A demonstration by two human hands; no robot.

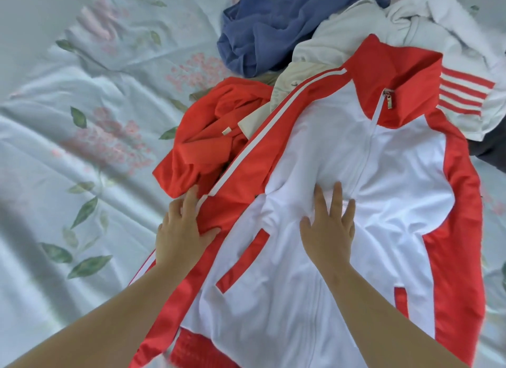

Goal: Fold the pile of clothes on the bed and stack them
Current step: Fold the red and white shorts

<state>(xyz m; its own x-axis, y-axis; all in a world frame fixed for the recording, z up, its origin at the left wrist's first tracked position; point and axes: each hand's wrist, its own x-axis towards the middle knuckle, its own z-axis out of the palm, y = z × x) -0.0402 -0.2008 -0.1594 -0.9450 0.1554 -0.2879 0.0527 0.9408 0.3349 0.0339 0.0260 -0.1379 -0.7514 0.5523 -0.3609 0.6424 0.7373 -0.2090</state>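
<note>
A red and white zip-up track jacket (383, 181) lies front side up on the bed, collar away from me. My right hand (327, 225) presses flat on its white chest panel, fingers straight and spread. My left hand (182, 228) rests on the jacket's red left sleeve, fingers extended and thumb lying over the fabric. Beyond the collar sits the unfolded pile: a blue garment (273, 30), a cream garment (323, 47), a white piece with red stripes (462, 93) and a crumpled red garment (210, 137).
The bed is covered by a pale sheet (82, 148) printed with pink flowers and green leaves, open to my left. A dark garment (492, 154) shows at the right edge.
</note>
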